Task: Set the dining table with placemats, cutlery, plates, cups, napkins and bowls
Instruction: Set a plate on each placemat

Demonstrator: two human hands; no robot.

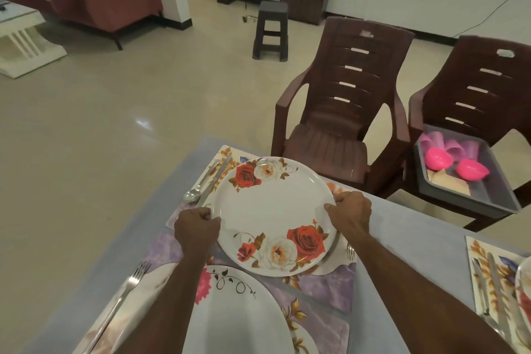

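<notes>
Item: rose-patterned plate (275, 214), round and white, recorded at the centre of the frame, held by both hands over the far placemat (330, 290) on the table (402, 253). Whether its underside was touching the mat or just above it could not be told. The left hand (196, 228) was noted at the plate's left rim, fingers curled round the edge; the right hand (350, 211) at the right rim, thumb on top and fingers tucked beneath. The plate thus lay directly between the two hands, neither being nearer. To its upper left, a spoon (198, 185) and knife (215, 179) were laid lengthwise on the mat; at its lower right, a fork (351, 251) was partly covered by the rim. The move in hand was judged to be centring and lowering between these pieces. A second plate (238, 316) was noted at lower centre, with pink bowls (457, 164) in a grey tray (465, 195) on a chair at right.
</notes>
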